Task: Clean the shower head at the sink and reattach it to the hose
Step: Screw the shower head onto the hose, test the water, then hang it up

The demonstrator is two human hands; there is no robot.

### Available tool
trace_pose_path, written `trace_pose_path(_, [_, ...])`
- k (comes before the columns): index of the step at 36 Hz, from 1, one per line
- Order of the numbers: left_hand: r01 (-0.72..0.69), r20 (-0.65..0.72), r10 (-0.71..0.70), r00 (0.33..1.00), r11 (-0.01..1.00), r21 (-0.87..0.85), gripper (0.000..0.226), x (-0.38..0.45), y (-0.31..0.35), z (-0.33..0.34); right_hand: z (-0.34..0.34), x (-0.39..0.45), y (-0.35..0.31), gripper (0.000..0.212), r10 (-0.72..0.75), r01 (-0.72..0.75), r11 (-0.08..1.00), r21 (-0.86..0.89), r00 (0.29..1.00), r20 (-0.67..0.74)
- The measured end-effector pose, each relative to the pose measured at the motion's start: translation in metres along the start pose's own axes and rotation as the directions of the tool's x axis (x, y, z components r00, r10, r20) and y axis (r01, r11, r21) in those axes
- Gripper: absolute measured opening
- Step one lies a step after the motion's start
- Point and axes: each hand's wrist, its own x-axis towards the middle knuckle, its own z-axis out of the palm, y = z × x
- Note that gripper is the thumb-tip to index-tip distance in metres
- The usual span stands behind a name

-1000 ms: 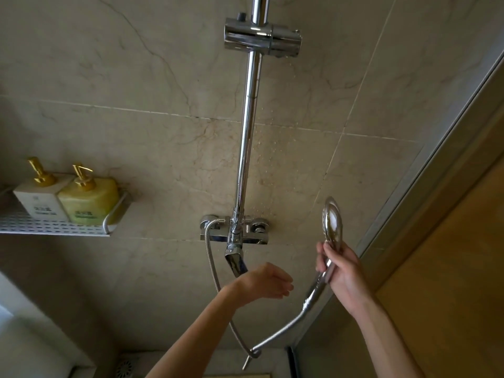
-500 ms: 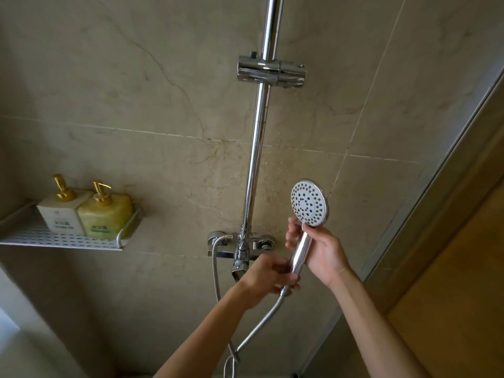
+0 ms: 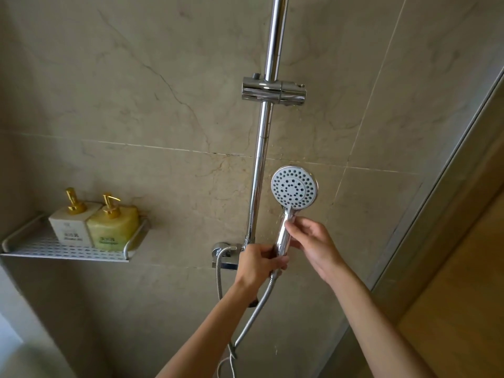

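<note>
Left hand (image 3: 259,261) is wrapped around the bottom end of the shower head's (image 3: 294,188) chrome handle, fingers curled tight right where the hose (image 3: 259,304) meets it. Right hand (image 3: 311,241) sits higher on the same handle, thumb and fingertips pinching it just under the spray face, palm turned toward me. Both of my hands on one thing, close together, nearly touching.

Shower head is upright in front of the tiled wall (image 3: 136,91), round white spray face with dark nozzle holes pointing at the camera, just right of the vertical chrome riser rail (image 3: 261,137). It is not in the slider bracket (image 3: 274,90), which sits well above it on the rail.

Hose drops from under my left hand, loops down toward the bottom edge, and comes back up to the chrome mixer valve (image 3: 225,255) on the wall, which is mostly hidden behind my left hand. Can't tell if the hose nut is fully screwed on; the joint is covered by my fingers.

At left, a white perforated wall shelf (image 3: 41,249) holds two pump bottles side by side and touching: white bottle (image 3: 69,225) on the left, yellow-green bottle (image 3: 114,226) on the right, both with gold pumps. Labels too small to read. Glass door frame (image 3: 436,186) runs diagonally at right.
</note>
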Motion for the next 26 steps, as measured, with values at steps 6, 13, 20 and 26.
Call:
trace_pose_path(6, [-0.044,0.009,0.043,0.999,0.998,0.038,0.01,0.002,0.016,-0.004,0.004,0.011,-0.016,0.049,-0.047,0.038,0.988,-0.15,0.997,-0.056])
trace_pose_path(13, [-0.089,0.057,0.087,0.995,0.996,0.025,0.016,0.006,0.037,-0.004,0.002,0.02,-0.043,0.011,-0.074,0.064,0.989,-0.131,0.995,-0.066])
trace_pose_path(20, [-0.111,0.081,0.123,0.989,0.984,-0.137,0.014,0.005,0.045,0.0,-0.004,0.026,-0.066,0.011,-0.052,0.047,0.996,-0.082,0.997,-0.063])
trace_pose_path(26, [-0.081,0.124,0.104,0.987,0.98,-0.181,0.023,0.01,0.048,0.006,-0.011,0.03,-0.084,0.015,-0.067,0.06,0.993,-0.105,0.995,-0.067])
